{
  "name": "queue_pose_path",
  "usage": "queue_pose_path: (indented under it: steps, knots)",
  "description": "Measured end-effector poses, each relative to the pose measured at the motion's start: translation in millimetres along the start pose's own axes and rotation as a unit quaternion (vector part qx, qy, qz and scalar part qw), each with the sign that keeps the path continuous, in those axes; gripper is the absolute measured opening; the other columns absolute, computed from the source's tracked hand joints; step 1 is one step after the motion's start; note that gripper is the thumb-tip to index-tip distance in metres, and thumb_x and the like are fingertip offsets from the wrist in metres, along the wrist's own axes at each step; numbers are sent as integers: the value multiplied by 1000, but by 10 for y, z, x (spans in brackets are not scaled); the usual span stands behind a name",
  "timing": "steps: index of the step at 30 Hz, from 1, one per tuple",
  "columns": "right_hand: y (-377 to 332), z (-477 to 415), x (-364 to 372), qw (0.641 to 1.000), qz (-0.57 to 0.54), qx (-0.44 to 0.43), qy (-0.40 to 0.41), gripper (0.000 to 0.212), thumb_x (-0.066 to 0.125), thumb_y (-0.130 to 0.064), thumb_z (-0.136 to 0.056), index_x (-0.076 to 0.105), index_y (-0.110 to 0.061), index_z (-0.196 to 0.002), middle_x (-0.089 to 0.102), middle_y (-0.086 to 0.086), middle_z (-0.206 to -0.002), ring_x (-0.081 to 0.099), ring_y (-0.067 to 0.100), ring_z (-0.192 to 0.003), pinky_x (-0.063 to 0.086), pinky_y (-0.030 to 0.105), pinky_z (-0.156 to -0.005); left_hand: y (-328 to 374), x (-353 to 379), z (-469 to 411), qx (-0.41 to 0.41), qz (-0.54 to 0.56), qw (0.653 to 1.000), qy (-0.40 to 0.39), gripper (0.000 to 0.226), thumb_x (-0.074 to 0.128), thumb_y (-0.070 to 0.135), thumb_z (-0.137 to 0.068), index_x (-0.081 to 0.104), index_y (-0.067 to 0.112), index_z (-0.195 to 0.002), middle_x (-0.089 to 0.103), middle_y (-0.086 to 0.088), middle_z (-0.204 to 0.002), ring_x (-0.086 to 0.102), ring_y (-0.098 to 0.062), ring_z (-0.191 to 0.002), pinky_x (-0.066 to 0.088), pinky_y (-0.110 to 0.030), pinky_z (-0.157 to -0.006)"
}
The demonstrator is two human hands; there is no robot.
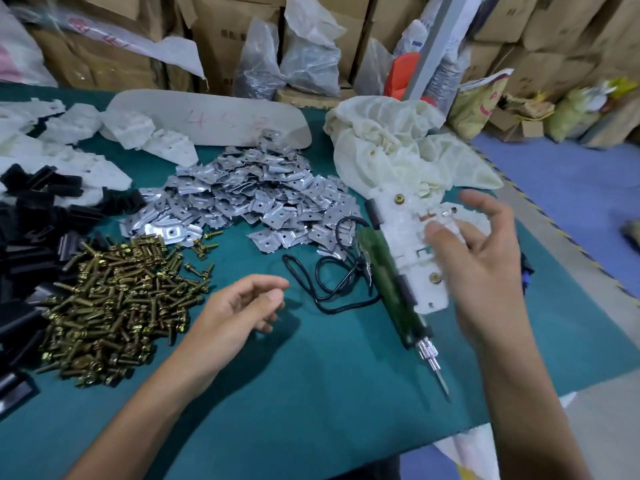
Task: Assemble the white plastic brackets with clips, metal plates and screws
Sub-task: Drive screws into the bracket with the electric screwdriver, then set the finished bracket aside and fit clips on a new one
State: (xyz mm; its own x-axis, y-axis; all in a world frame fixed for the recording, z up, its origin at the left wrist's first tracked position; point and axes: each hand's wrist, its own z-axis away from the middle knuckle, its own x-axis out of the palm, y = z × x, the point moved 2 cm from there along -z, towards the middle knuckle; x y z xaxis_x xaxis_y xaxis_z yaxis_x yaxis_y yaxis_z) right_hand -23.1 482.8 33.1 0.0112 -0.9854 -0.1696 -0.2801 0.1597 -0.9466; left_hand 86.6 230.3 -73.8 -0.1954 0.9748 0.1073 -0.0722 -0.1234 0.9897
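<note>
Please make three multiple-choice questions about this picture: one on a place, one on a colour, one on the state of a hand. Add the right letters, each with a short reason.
1. Where do the screws lie, compared with the metal plates?
A. Nearer the person, to the left
B. Farther away, behind them
C. On top of them

2. What colour is the table cover?
A. Red
B. Teal
C. White

3. What is the right hand doing?
A. Resting flat on the table
B. Gripping a screwdriver
C. Holding a white bracket

1 A: the brass heap sits lower left of the silver heap.
2 B: the bare cloth is teal.
3 C: it clasps the bracket.
</note>
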Motion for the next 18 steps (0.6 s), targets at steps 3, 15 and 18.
queue_pose_path:
  steps: [3,15,18]
  knots:
    - [184,-508,-395,996,74,17,53,35,71,-37,-92,53,-39,-122,73,3,-113,67,8,-79,52,24,-61,-28,14,-26,2,-3,1000,22,16,65,35,-89,75,35,-101,72,0,-91,66,-11,-82,57,-28,-74]
    - [1096,-1275,-783,966,227,121,26,32,62,-24,-101,52,-22,-132,65,13,-121,66,19,-85,53,34,-69,-98,-22,-53,13,-36,998,46,21,63,19,-97,75,36,-98,71,-2,-90,68,-15,-83,56,-25,-72]
    - [1139,-1254,-736,903,423,70,7,44,66,-29,-96,55,-16,-137,60,16,-136,54,36,-124,42,45,-106,-94,-23,-54,16,-36,998,47,23,62,17,-97,75,36,-98,72,0,-90,68,-14,-83,55,-22,-72]
